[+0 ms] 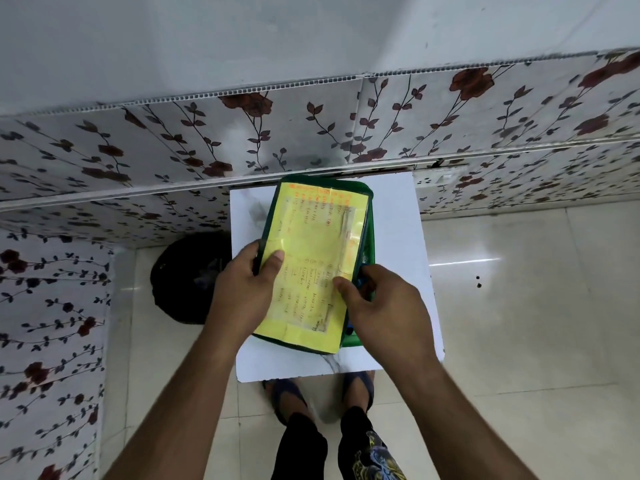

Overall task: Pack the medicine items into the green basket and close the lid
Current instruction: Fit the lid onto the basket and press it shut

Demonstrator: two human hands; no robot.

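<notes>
**Lid held over the green basket**

The green basket [367, 244] sits on the white tabletop [398, 216], long axis running away from the person. Its lid [311, 258], faced with yellow paper, lies skewed on top. The left hand [239, 292] pinches the lid's left edge; the right hand [384, 317] pinches its right edge. The basket's contents are hidden, and the writing is illegible.

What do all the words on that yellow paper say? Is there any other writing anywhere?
Yellow paper taped on the green lid: orange lettering along the top and handwritten lines below, all too blurred to read.
Trouser leg, bottom of view: a yellow and blue printed design; no readable letters.
Flowered wall panels and white table: no writing that I can see.
</notes>
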